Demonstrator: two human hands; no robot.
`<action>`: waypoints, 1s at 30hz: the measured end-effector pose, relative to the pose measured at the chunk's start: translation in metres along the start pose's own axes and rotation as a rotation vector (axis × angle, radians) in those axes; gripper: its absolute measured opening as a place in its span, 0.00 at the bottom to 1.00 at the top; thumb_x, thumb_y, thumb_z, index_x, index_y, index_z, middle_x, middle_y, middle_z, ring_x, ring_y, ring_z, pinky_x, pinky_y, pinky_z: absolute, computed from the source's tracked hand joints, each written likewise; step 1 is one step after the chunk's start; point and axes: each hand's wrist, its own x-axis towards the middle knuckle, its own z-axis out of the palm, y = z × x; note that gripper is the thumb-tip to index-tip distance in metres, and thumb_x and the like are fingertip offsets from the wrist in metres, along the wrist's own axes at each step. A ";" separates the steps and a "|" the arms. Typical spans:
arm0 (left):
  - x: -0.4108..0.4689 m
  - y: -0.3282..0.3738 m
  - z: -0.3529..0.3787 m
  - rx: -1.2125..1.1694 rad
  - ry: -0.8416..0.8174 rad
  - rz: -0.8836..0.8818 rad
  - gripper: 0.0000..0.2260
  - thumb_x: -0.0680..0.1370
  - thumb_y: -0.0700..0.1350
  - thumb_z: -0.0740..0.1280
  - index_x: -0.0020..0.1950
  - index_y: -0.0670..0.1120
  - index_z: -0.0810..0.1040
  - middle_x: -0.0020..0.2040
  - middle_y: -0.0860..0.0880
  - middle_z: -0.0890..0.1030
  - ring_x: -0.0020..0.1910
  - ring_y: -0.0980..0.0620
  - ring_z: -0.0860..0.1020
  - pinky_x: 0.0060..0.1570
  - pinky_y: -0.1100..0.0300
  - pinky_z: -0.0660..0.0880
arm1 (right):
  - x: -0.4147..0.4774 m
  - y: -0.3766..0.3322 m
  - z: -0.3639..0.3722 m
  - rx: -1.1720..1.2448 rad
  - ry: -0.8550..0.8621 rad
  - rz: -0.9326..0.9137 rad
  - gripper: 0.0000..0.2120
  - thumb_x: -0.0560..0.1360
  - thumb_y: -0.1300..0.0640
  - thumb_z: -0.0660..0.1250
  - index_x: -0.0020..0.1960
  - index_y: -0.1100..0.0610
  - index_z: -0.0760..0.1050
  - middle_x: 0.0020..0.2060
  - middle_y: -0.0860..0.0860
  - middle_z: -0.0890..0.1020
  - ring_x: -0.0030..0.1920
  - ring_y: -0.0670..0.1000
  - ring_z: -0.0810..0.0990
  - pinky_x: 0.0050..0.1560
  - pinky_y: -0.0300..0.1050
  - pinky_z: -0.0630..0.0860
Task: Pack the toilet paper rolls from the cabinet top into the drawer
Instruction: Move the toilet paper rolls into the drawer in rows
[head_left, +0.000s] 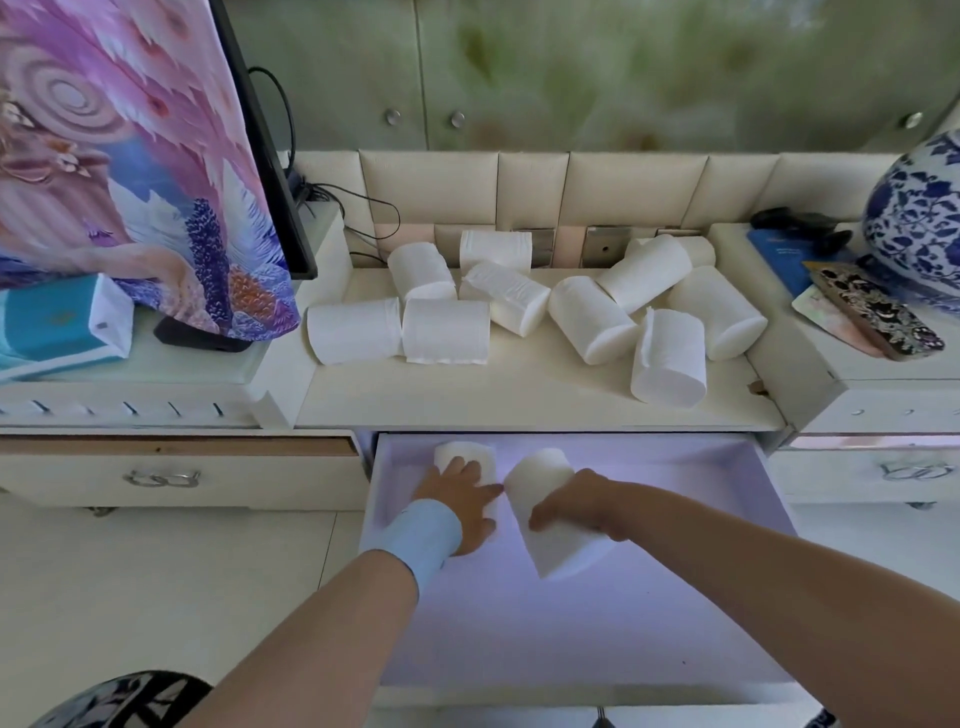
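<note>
Head view looks down into an open drawer with a pale lilac floor, pulled out over light floor tiles. Two rolls are in the drawer, at its far left. The left hand, above a blue wristband, lies spread on the left roll, fingers fairly straight and thumb reaching to the roll's right edge. Just beside it, the right hand curls its fingers round the right roll from the right side. Both rolls have their long axes running away from the person; the right one slants, far end to the left.

Beyond the drawer front lies the cream cabinet top, a sunken shelf between two raised side units with closed drawers. About ten rolls lie scattered there, one half hidden at the back. Most lie on their sides, pointing every way; the nearest one stands nearly upright.

On the left unit are a tissue box and a cloth-covered TV. On the right are a phone, a blue book and a blue-and-white vase. Padded cream panels and a mottled green wall close the back.
</note>
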 end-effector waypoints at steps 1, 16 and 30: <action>0.001 -0.003 -0.001 0.039 0.002 -0.028 0.26 0.82 0.58 0.52 0.80 0.57 0.53 0.80 0.45 0.52 0.78 0.42 0.50 0.71 0.45 0.57 | 0.003 -0.002 0.001 0.013 0.014 0.015 0.48 0.64 0.49 0.80 0.75 0.58 0.59 0.63 0.55 0.74 0.64 0.60 0.74 0.63 0.56 0.75; 0.001 -0.063 0.020 -0.177 0.193 -0.187 0.27 0.77 0.46 0.62 0.75 0.63 0.62 0.77 0.49 0.55 0.74 0.45 0.57 0.66 0.51 0.67 | 0.030 -0.051 0.062 -0.038 0.177 -0.043 0.46 0.72 0.44 0.74 0.76 0.62 0.50 0.61 0.57 0.74 0.59 0.61 0.75 0.46 0.53 0.73; -0.007 -0.074 0.029 -0.194 0.194 -0.179 0.38 0.67 0.60 0.73 0.72 0.51 0.62 0.76 0.48 0.55 0.75 0.45 0.56 0.67 0.50 0.68 | 0.037 -0.065 0.086 0.051 0.186 -0.146 0.46 0.72 0.46 0.74 0.78 0.55 0.49 0.63 0.56 0.75 0.55 0.59 0.77 0.48 0.54 0.82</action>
